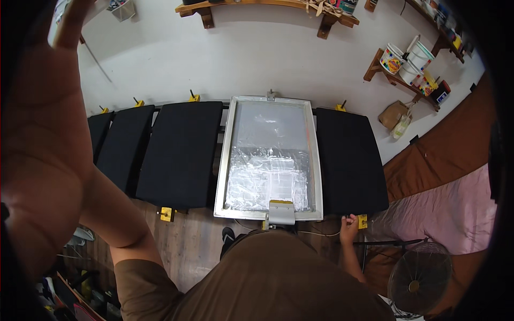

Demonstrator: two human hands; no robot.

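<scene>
Left hand [43, 117] up high and very close to the camera, big and dark along the left side. A gap between two fingers at the top, but tips out of sight, so cannot tell if spread wide or bent around something. Right hand [349, 229] down low, at the front edge of the right black board [350, 160], just beside a yellow block [362, 221]. Fingers there curled and close together; cannot tell if pinching the edge or only near it. Just left of that board, in the middle, a silver frame [243, 214] with a shiny see-through sheet [267, 182] (all crinkly, like kitchen wrap) and a grey clip [281, 216] at the front. Farther left, three more black boards [179, 152] in a row. Behind, a white wall [267, 53]; low at the right, a round fan [420, 278].
</scene>
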